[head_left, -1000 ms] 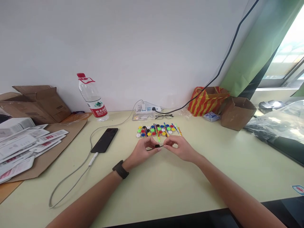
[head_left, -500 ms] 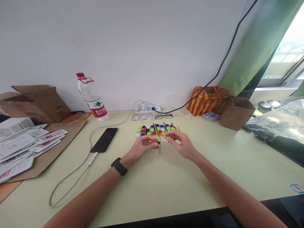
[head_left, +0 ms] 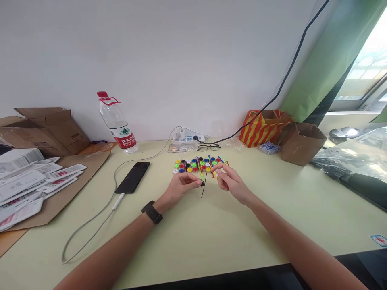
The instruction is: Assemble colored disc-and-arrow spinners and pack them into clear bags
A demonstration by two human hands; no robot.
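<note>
My left hand (head_left: 183, 184), with a dark watch (head_left: 152, 212) on its wrist, pinches a thin black strip (head_left: 203, 188) with a small black knob near the fingertips. The strip stands slanted between my two hands. To its right, my right hand (head_left: 231, 181) has its index finger stretched toward the strip and its other fingers curled loosely; I see nothing held in it. Just beyond the hands lie rows of small round caps (head_left: 189, 170) in red, yellow, green, blue, white and black. Thin coloured sticks (head_left: 198, 164) lie across them, partly hidden by my fingers.
A black phone (head_left: 133, 177) on a white cable lies left, near a large water bottle (head_left: 123, 135). Glasses (head_left: 208, 148) and a power strip (head_left: 187, 138) are at the back. Cardboard and white cards (head_left: 18, 185) fill the far left; a brown box (head_left: 302, 145) stands right.
My right hand's index finger has stretched out and its other fingers have curled under. The black strip has tilted, its lower end swinging slightly left. My left hand has hardly moved.
</note>
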